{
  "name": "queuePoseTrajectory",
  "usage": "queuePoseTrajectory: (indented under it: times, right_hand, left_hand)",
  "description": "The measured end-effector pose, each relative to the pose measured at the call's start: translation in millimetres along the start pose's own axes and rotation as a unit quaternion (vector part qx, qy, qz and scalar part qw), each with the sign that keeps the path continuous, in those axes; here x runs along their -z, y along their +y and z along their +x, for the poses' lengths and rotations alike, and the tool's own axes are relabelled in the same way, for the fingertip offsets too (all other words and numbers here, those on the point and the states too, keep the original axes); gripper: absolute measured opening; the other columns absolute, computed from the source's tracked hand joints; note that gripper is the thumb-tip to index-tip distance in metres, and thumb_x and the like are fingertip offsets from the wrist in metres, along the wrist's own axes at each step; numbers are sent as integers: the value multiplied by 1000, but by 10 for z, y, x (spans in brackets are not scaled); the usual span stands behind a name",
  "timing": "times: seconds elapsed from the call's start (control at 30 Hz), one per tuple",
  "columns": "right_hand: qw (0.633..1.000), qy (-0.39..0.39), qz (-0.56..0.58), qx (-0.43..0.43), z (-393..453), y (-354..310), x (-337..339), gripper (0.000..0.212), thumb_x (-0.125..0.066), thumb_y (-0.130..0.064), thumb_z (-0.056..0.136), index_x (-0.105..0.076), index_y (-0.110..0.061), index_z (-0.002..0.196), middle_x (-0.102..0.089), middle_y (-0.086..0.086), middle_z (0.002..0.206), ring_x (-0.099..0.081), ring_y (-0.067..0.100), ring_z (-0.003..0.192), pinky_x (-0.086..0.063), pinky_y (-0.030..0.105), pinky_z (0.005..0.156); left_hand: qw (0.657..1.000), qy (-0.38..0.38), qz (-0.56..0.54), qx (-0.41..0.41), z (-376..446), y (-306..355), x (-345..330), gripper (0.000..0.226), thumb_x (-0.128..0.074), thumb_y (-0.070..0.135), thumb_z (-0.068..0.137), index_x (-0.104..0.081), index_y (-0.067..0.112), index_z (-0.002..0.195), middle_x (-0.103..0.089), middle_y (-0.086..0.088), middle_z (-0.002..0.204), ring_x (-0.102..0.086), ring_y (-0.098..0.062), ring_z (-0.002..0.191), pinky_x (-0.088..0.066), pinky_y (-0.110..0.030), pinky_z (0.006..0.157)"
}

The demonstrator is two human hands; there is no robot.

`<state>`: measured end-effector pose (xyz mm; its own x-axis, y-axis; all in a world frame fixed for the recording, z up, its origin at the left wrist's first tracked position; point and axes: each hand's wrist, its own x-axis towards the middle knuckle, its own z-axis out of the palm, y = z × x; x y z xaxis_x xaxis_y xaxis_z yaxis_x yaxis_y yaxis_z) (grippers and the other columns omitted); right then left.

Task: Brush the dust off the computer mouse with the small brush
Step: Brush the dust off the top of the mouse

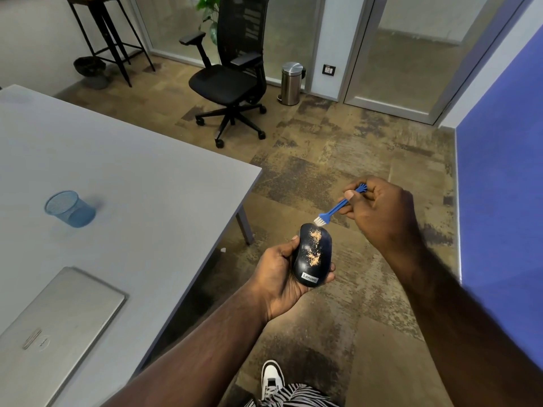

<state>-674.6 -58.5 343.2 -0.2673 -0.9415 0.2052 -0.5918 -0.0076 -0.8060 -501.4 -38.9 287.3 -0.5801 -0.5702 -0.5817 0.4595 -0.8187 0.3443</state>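
Mouse (pixel 312 254), dark, dusted tan: cupped in left hand (pixel 282 277). Brush (pixel 338 207), blue: pinched in right hand (pixel 382 212), bristles at mouse's far end.

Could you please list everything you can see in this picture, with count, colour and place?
computer mouse: one, dark blue with tan dust, in the left hand
small brush: one, blue, white bristles at the mouse's far end
table: one, grey, left
mesh cup: one, blue, on the table
laptop: one, silver, closed, near table edge
office chair: one, black, on the floor beyond
bin: one, steel, by the glass wall
stool: one, black, far left
left hand: holds the mouse
right hand: pinches the brush
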Motion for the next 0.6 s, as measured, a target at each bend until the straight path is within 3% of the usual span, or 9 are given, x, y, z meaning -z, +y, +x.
queuePoseTrajectory:
  times: [0.07, 0.23, 0.4, 0.53, 0.6]
  right_hand:
    - [1000, 17, -4, -2, 18, 15, 8, 10, -61, -10, 94, -68, -18, 97, -71, -5, 82, -74, 11, 73, -63, 39, 69]
    - [998, 0, 68, -9, 3, -38, 32, 11, -61, -4, 94, -66, -14, 92, -71, -6, 76, -74, 8, 68, -61, 25, 60]
    - [1000, 22, -2, -15, 43, 54, 17, 9, -63, -10, 93, -69, -15, 97, -71, -3, 81, -74, 13, 73, -63, 39, 69]
    - [998, 8, 65, -9, 9, -23, 35, 11, -61, -6, 93, -66, -16, 93, -70, -7, 78, -74, 6, 68, -62, 29, 64]
    - [1000, -3, 19, 5, 11, 5, 13, 12, -62, -7, 93, -67, -17, 94, -71, -5, 80, -74, 7, 70, -63, 33, 66]
  left_hand:
    - [1000, 1, 0, 2, 2, -7, -4, 49, -37, 33, 99, -50, -1, 132, -58, -27, 114, -61, -40, 94, -55, -47, 82]
    - [1000, 1, -2, -2, 3, 5, -11, 49, -36, 33, 100, -50, 0, 132, -58, -26, 113, -61, -39, 94, -55, -46, 82]
    - [1000, 3, -4, 2, -9, -11, -11, 47, -37, 32, 99, -51, -1, 130, -59, -27, 111, -61, -40, 93, -56, -46, 80]
    - [1000, 5, -15, -1, 3, 0, -4, 48, -37, 33, 99, -51, -1, 131, -59, -26, 111, -60, -40, 94, -56, -47, 81]
    - [1000, 6, -16, -2, 6, 2, -5, 46, -38, 33, 99, -54, 0, 126, -60, -26, 109, -60, -40, 94, -54, -47, 83]
